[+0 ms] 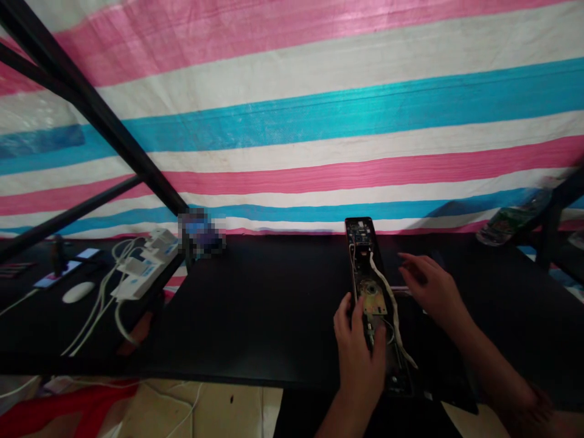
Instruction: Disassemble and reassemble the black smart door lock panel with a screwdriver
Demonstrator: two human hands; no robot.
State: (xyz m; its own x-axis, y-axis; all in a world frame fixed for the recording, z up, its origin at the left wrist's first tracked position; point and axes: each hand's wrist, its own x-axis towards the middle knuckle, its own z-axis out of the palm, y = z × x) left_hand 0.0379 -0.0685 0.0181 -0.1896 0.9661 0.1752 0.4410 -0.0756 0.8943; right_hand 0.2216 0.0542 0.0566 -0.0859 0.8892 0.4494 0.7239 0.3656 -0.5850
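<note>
A long black device housing (360, 267) lies open on the black table, with a circuit board (359, 233) at its far end and a brass-coloured metal plate (375, 299) midway along. My left hand (360, 347) rests over the housing's near half, fingers spread and touching its left edge and inner parts. A white wrapped cable (391, 298) runs out of the housing along its right side. To the right of the housing, my right hand (429, 286) hovers above the table, thumb and index finger near each other; whether anything small is between them cannot be made out.
A plastic bottle (502, 225) lies tilted at the back right. On the left are a white power strip (137, 283) with cables, a white mouse (78, 292) and a phone (68, 267). Dark flat items (447, 359) lie right of the housing. A striped sheet (292, 128) hangs behind.
</note>
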